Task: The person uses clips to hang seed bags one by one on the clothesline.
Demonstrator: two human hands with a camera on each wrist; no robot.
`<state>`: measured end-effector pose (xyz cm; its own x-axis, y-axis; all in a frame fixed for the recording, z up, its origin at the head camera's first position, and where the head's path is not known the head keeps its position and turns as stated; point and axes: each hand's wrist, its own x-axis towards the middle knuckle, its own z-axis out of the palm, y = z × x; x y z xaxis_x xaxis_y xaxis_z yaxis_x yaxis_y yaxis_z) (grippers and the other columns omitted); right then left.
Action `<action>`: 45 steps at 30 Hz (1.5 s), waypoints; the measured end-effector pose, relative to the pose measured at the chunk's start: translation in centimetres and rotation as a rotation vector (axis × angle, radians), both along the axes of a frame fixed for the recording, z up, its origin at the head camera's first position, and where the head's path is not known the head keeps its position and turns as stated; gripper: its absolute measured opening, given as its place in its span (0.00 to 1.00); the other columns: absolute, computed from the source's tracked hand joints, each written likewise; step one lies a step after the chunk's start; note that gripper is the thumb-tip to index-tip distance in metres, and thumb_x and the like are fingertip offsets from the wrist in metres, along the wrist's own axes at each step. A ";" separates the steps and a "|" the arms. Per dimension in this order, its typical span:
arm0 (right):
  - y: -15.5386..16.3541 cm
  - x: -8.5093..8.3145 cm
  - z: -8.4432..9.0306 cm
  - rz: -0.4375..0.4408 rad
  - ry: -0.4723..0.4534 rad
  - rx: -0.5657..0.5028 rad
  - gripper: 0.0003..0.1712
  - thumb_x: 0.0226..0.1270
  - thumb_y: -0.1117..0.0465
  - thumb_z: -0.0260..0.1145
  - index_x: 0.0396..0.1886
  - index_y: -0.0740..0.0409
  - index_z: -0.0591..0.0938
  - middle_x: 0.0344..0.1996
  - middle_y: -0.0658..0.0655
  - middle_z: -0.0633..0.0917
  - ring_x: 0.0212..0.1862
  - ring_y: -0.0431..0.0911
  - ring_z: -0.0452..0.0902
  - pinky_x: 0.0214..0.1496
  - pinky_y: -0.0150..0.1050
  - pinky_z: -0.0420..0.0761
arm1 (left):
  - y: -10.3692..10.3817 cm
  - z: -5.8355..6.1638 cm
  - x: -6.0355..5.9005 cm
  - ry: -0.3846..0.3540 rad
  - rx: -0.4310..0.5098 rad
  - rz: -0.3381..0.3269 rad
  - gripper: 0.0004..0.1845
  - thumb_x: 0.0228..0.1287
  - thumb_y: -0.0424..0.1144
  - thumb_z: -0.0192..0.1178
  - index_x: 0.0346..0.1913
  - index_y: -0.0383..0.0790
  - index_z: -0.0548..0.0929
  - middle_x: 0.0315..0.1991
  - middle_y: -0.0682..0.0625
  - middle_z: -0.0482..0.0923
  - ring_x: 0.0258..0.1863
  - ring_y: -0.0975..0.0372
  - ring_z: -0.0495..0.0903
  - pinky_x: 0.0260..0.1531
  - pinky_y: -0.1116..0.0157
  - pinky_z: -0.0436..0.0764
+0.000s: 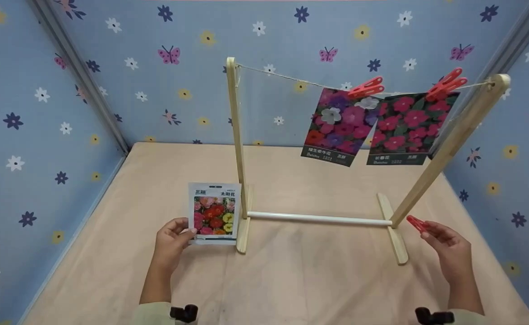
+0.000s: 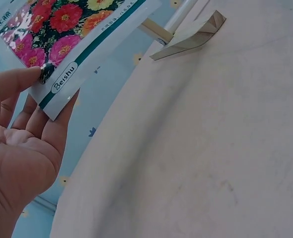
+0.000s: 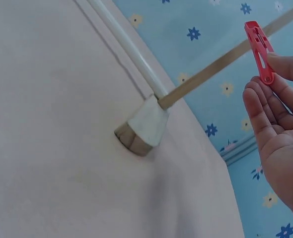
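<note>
My left hand (image 1: 170,238) pinches seed packet (image 1: 214,212) upright by lower corner, just left of rack's left post (image 1: 237,144). My right hand (image 1: 449,248) pinches red clip (image 1: 416,223) near rack's right post; thumb probably behind clip. String (image 1: 291,79) above, free span nearer left hand.

We see a glossy printed seed packet (image 1: 214,213) and a smooth red plastic clothespin (image 3: 258,51). The rack (image 1: 237,149) looks like pale bare wood, the table (image 1: 291,280) matt.

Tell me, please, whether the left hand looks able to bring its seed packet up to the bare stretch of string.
Probably yes: the left hand pinches the seed packet, and nothing blocks the bare string above.
</note>
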<state>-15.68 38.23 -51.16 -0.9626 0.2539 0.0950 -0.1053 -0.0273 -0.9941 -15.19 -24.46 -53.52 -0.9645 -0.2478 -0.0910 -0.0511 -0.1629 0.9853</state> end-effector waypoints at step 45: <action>-12.0 -1.7 8.2 0.347 0.362 0.201 0.17 0.57 0.80 0.67 0.48 0.75 0.81 0.40 0.64 0.84 0.39 0.47 0.80 0.42 0.30 0.82 | 7.1 4.3 -2.7 0.185 -0.102 -0.092 0.09 0.53 0.22 0.69 0.39 0.27 0.85 0.34 0.42 0.83 0.32 0.57 0.79 0.30 0.68 0.82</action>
<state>-17.35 26.23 -42.97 -0.8833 -0.1307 0.4503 -0.4608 0.0653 -0.8851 -17.85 -17.35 -49.18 -0.9813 -0.1571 0.1108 0.1221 -0.0646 0.9904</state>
